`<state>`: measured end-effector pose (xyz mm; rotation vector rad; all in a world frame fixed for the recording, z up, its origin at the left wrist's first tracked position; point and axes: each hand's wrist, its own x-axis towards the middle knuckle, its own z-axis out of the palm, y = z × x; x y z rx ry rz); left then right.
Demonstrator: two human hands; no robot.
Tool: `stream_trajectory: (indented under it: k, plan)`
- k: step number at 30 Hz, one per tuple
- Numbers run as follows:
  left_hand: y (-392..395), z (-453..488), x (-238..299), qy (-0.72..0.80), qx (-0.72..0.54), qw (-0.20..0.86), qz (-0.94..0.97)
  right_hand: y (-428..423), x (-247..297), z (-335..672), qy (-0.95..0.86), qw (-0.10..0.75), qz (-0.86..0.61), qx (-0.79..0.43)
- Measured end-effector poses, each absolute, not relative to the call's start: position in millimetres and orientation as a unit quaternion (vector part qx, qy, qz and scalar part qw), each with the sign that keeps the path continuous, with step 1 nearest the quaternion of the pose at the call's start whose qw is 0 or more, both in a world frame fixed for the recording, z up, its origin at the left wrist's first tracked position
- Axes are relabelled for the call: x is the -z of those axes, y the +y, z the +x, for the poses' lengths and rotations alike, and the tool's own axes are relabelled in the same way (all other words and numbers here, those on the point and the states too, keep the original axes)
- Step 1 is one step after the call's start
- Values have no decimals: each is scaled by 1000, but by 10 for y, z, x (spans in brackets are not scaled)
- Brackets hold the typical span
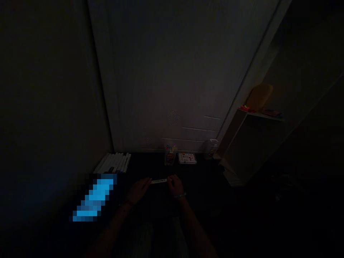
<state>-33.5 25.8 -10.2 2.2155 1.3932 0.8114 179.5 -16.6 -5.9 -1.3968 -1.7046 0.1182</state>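
Note:
In the dim head view a slim white marker [159, 181] with dark print is held level above the dark table. The fingers of my left hand [139, 190] are closed on its left end. My right hand [175, 185], with a band at the wrist, pinches the right end. Behind it stand a clear container [170, 154] with colourful tops and a flat white printed box [187, 158]. Several white markers [115, 162] lie side by side at the table's back left.
A lit, pixelated screen [94, 199] is left of my left arm. At the back right stands a clear jar [211, 147]. A pale wall [172, 79] rises behind the table [204, 190]. To the right, a shelf unit [242, 143] carries an orange rounded object [260, 96].

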Motion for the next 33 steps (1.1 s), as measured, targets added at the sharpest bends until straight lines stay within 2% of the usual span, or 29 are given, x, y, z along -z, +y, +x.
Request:
stream_trajectory:
  k: [19, 33]
  plan:
    - [233, -329, 23, 511, -289, 201, 784, -202, -2, 1781, -692, 441, -566, -71]
    - [335, -428, 279, 520, -302, 178, 779, -188, 64, 1704, -672, 476, -566, -33]
